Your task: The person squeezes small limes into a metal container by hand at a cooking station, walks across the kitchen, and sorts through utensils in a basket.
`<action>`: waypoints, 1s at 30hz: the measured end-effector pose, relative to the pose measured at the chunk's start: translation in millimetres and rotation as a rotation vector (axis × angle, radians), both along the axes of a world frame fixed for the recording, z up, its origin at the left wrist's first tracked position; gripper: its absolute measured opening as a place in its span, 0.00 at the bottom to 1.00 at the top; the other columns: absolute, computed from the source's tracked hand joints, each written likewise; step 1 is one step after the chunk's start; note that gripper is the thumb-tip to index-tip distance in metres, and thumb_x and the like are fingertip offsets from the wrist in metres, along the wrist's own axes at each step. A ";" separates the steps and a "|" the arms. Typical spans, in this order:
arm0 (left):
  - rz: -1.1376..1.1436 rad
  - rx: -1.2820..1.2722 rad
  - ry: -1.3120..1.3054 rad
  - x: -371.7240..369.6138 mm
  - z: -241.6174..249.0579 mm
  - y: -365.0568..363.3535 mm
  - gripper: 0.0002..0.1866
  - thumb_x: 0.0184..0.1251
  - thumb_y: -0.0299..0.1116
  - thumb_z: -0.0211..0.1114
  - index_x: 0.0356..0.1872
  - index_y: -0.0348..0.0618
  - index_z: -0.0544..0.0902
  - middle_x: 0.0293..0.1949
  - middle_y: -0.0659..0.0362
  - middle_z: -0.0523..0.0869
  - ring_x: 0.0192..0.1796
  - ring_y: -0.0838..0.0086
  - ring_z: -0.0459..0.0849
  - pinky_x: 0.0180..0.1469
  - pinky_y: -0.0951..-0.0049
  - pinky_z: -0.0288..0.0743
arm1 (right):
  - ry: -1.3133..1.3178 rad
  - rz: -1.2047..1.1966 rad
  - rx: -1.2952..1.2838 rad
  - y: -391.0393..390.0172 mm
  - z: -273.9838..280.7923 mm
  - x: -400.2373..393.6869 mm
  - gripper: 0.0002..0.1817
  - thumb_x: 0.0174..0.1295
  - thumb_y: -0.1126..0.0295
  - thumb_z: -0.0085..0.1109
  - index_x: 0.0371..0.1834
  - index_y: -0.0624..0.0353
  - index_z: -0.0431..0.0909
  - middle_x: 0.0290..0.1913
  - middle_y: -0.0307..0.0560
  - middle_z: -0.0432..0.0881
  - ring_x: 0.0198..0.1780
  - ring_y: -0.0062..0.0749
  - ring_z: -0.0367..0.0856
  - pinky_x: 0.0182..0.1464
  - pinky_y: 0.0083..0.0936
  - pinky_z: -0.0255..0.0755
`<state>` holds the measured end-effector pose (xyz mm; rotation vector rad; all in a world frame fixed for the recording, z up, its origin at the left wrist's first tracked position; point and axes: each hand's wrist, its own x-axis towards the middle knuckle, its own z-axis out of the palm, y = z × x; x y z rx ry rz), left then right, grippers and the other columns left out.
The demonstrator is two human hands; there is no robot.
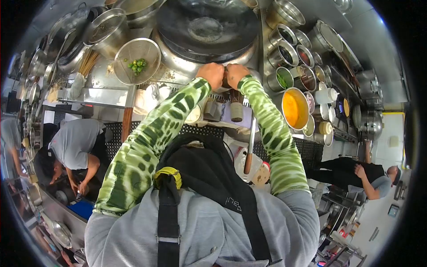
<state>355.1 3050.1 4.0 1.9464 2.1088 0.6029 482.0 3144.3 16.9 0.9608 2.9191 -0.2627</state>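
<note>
Both arms, in green patterned sleeves, reach forward to the near edge of a large dark wok [207, 29] on the stove. My left hand [211, 75] is closed at the wok's near side. Close beside it on the right, my right hand [236, 74] is closed too. Something dark brown shows between the two hands, but what they grip is mostly hidden. A round mesh strainer [137, 61] with small green pieces [137, 66] lies left of the wok, its wooden handle [127, 124] pointing toward me.
A bowl of orange liquid [295, 109] and several metal containers stand on the right. A brush [236, 111] and a wooden-handled tool [248, 163] are below my hands. One person [78, 142] bends over at the left; another person [369, 178] stands at the right.
</note>
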 end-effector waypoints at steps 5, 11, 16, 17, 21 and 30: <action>0.087 -0.020 -0.079 9.4 -5.1 3.5 0.10 0.54 0.31 0.63 0.31 0.33 0.84 0.31 0.39 0.85 0.38 0.47 0.86 0.44 0.53 0.80 | -0.199 -0.066 0.023 -4.1 1.4 6.8 0.21 0.67 0.53 0.48 0.40 0.61 0.83 0.41 0.59 0.84 0.48 0.55 0.82 0.51 0.46 0.74; 0.115 -0.027 -0.143 7.8 -25.9 4.7 0.09 0.54 0.31 0.62 0.28 0.33 0.84 0.30 0.39 0.85 0.38 0.45 0.85 0.46 0.53 0.79 | -0.230 -0.096 0.032 -13.6 -5.4 0.3 0.23 0.67 0.53 0.45 0.38 0.58 0.86 0.42 0.57 0.86 0.47 0.51 0.84 0.52 0.43 0.76; 0.123 0.000 -0.140 11.0 -26.7 2.3 0.09 0.52 0.31 0.62 0.27 0.33 0.83 0.30 0.40 0.85 0.38 0.47 0.86 0.46 0.54 0.79 | -0.105 -0.096 0.077 -9.7 -19.3 4.3 0.21 0.64 0.55 0.46 0.35 0.56 0.86 0.38 0.57 0.86 0.44 0.51 0.84 0.51 0.44 0.75; 0.124 -0.007 -0.132 10.5 -25.4 1.7 0.09 0.52 0.31 0.62 0.27 0.33 0.83 0.30 0.40 0.85 0.38 0.48 0.86 0.45 0.54 0.79 | -0.068 -0.113 0.091 -10.2 -20.0 2.1 0.20 0.64 0.55 0.46 0.35 0.55 0.86 0.37 0.58 0.86 0.43 0.51 0.84 0.51 0.44 0.75; 0.126 -0.084 -0.100 8.7 -17.4 2.4 0.10 0.53 0.32 0.63 0.31 0.35 0.84 0.33 0.40 0.86 0.40 0.49 0.86 0.46 0.54 0.80 | -0.056 -0.129 0.087 -9.0 -15.4 -1.5 0.21 0.63 0.54 0.46 0.33 0.57 0.86 0.37 0.58 0.85 0.42 0.54 0.84 0.50 0.45 0.75; 0.106 -0.135 -0.069 11.4 -2.6 -3.3 0.11 0.52 0.32 0.63 0.33 0.37 0.86 0.35 0.43 0.87 0.41 0.50 0.87 0.45 0.56 0.81 | 0.088 -0.149 0.065 -3.5 -22.6 0.4 0.20 0.62 0.56 0.48 0.30 0.58 0.85 0.35 0.59 0.84 0.40 0.58 0.82 0.48 0.48 0.74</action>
